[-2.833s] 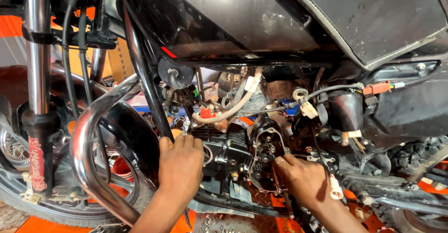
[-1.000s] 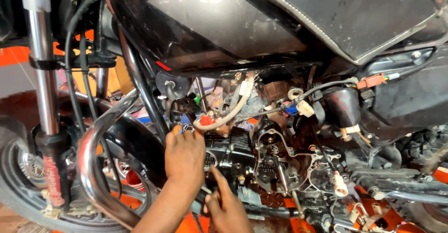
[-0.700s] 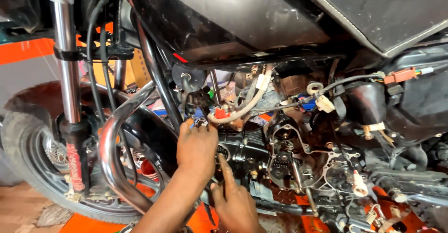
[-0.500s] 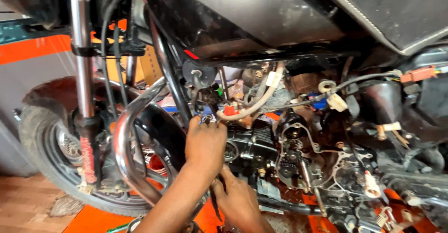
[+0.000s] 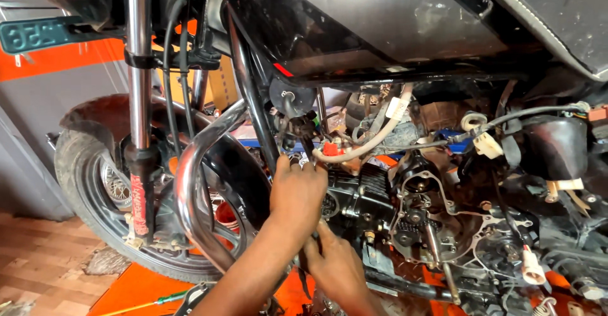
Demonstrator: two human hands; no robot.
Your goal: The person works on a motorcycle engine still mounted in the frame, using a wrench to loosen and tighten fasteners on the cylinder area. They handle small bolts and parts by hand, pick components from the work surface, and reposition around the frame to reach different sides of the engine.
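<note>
**Both hands now at the engine's front**

We have both hands bunched together low on the engine now. A few seconds back our right hand sat well off to the right, by the open crankcase and its bare gears; it has since crossed over and tucks in just under our left hand. The left has hardly shifted: it lies flat, fingers loosely curled against the front of the finned cylinder block, gripping nothing we can see. The right points one finger up beneath the left palm, the rest half folded; whether it pinches a small part there, we cannot tell. Left of both hands curves the chrome crash bar, beyond it the front wheel. Above our knuckles hang a red cap and a pale hose. So the work has moved from the open case to the cylinder's front.
</note>
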